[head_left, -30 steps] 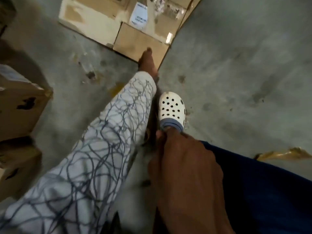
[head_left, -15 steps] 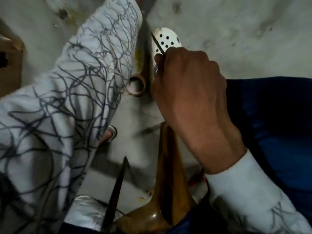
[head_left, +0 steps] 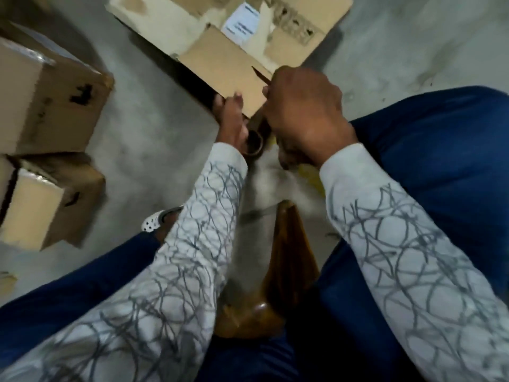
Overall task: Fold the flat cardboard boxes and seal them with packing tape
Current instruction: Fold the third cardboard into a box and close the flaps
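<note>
A flat cardboard box (head_left: pixel 220 62) with a white label lies on the concrete floor ahead of me, its near flap raised. My left hand (head_left: pixel 230 114) grips the near edge of that flap. My right hand (head_left: pixel 303 111) is curled round a thin dark blade (head_left: pixel 260 74) whose tip sticks out past its knuckles over the flap. A brown roll of packing tape (head_left: pixel 254 143) sits between the two hands, partly hidden by them. A strip of brown tape (head_left: pixel 289 257) runs from near the roll down toward my lap.
Two assembled cardboard boxes (head_left: pixel 46 92) (head_left: pixel 49 199) stand at the left. My knees in blue trousers (head_left: pixel 440 166) flank the hands, and a white perforated clog (head_left: pixel 154 221) shows by the left leg. Bare concrete floor (head_left: pixel 413 37) lies at the right.
The view has tilted up, bringing the flat box back into sight. My left hand has taken hold of its flap edge. My right hand with the blade has moved up to the box.
</note>
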`<action>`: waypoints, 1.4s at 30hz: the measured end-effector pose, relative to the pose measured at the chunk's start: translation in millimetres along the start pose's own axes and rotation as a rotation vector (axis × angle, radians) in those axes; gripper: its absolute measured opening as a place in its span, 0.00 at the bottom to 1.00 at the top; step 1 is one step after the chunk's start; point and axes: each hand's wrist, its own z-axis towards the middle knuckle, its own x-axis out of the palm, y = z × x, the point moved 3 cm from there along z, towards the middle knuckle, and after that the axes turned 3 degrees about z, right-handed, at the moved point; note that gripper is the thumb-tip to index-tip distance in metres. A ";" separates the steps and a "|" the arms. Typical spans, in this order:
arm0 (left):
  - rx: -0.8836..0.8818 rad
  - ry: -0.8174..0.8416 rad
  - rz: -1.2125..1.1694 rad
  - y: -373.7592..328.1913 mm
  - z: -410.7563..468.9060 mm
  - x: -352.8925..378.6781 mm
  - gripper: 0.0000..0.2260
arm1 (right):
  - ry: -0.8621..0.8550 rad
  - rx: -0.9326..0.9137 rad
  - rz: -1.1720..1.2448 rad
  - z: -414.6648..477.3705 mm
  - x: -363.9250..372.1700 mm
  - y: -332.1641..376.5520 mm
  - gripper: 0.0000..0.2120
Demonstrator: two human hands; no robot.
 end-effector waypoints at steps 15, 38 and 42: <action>0.674 -0.187 0.555 -89.3 -271.8 -218.5 0.13 | 0.056 -0.207 0.676 -91.0 77.1 156.7 0.25; 0.670 -0.223 1.074 34.1 -269.1 -329.4 0.08 | 0.345 0.271 0.913 -119.5 222.2 155.9 0.19; 0.522 -0.146 1.037 34.9 -252.1 -324.1 0.03 | 0.261 0.267 0.887 -112.4 240.8 131.6 0.38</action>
